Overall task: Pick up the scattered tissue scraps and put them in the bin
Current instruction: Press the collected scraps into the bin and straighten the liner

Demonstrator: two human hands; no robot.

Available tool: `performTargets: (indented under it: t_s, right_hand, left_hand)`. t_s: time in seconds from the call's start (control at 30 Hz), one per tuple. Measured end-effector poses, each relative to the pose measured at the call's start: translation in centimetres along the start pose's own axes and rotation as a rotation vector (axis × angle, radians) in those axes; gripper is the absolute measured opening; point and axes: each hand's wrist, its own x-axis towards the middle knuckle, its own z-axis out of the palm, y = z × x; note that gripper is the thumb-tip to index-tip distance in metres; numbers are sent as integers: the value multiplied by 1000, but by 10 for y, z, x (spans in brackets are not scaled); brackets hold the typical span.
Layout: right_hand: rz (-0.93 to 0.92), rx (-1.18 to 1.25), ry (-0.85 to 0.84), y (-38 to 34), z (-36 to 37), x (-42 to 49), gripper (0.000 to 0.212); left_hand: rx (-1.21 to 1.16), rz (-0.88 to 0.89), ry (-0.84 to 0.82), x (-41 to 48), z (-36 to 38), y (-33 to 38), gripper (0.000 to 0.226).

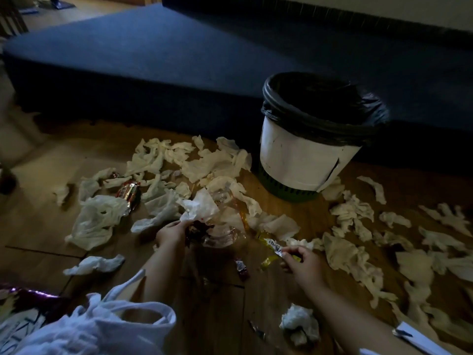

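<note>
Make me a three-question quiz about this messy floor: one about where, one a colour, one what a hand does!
1. Where does the bin stand? A) on a table B) on the wooden floor C) on a chair
2. What colour is the bin's liner bag? A) black B) pink C) orange
3. What is the right hand doing? A) resting flat B) reaching into the bin C) pinching a yellow wrapper
Answers: B, its base sits on floorboards; A, dark plastic folds over the rim; C, fingers pinch the wrapper's end.
</note>
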Motion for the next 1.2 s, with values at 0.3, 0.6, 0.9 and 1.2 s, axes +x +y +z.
performTargets:
  t_s: [0.3,0.6,0.9,1.2]
  right_hand:
    - [-185,236,175,-59,-17,-2,8]
    - [-376,376,425,-170,-66,35,13]
    - [-186,114,424,-235,-105,121,25]
    - [-267,-459,400,-216,-121,119,42]
  left_hand:
    - [71,211,-95,-45,0,39,46]
    - [4,205,-276,-90,26,93,28]
    - [-87,233,-329,-128,53,157,19]
    - [-168,220,-421,-166,106,200,11]
